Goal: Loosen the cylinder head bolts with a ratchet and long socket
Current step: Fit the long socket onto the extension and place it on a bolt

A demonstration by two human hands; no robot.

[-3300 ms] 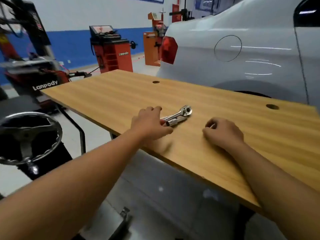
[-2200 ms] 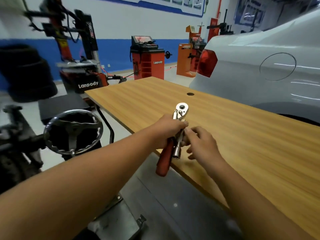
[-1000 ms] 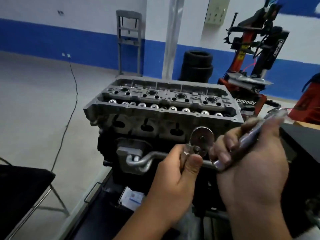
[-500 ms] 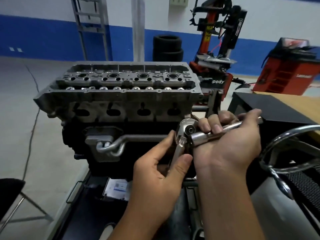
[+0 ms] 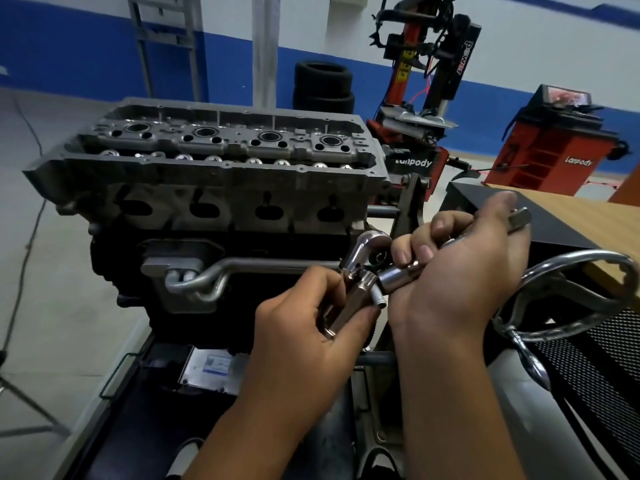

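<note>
Silver ratchet (image 5: 363, 271) — grey cylinder head (image 5: 214, 174).

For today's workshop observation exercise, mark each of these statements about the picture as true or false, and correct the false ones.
1. The left hand holds the ratchet. True.
2. The long socket is already seated on a bolt of the cylinder head. False: the right hand grips it in the air in front of the engine, its near end at the ratchet's head.
3. Stacked tyres stand behind the engine by the blue and white wall. True.
4. The engine sits on the wooden table. False: the table stands apart, to the right of the engine.
5. Both hands are idle. False: each one holds a tool.
</note>
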